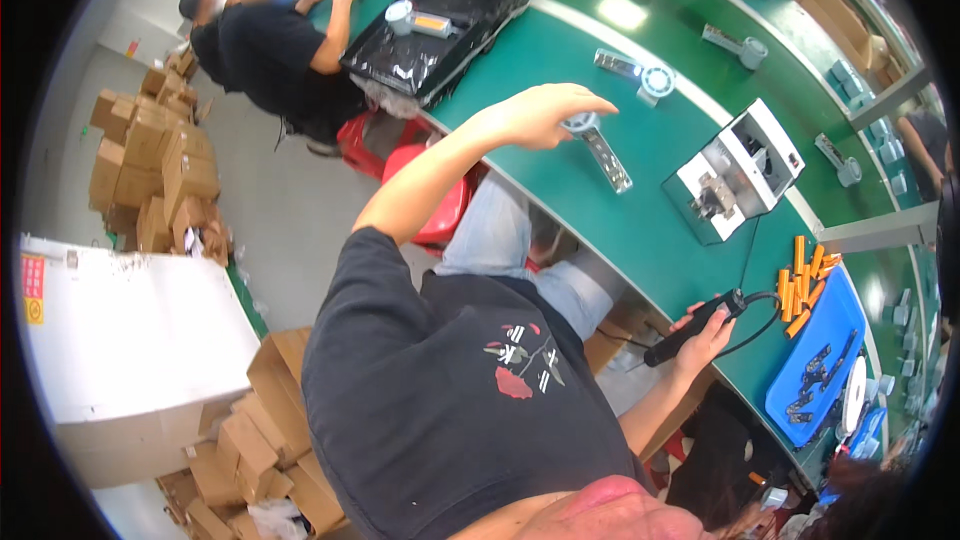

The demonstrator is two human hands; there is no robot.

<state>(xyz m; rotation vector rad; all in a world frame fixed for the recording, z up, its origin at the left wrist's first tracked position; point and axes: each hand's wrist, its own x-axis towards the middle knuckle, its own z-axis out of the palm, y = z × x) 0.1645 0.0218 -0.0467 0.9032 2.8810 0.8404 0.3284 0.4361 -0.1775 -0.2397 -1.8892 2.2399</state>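
My left hand (548,116) is closed over the round head of a grey handheld fan (605,158), whose opened handle shows its inner parts and slants over the green bench. In my right hand (703,342), near the bench edge, is a black electric screwdriver (690,333) with a cable. Another fan (655,83) with an opened handle lies just beyond my left hand. Between my two hands, farther back, stands a white box-shaped machine (738,172) with a metal mechanism at its front.
Orange cylindrical cells (797,285) lie beside a blue tray (850,320) holding dark strips. A black plastic-lined tray (440,25) with a fan part sits at the far left. More fans (738,46) rest on the green line beyond. A co-worker (275,40) sits left; cartons (150,150) are stacked behind.
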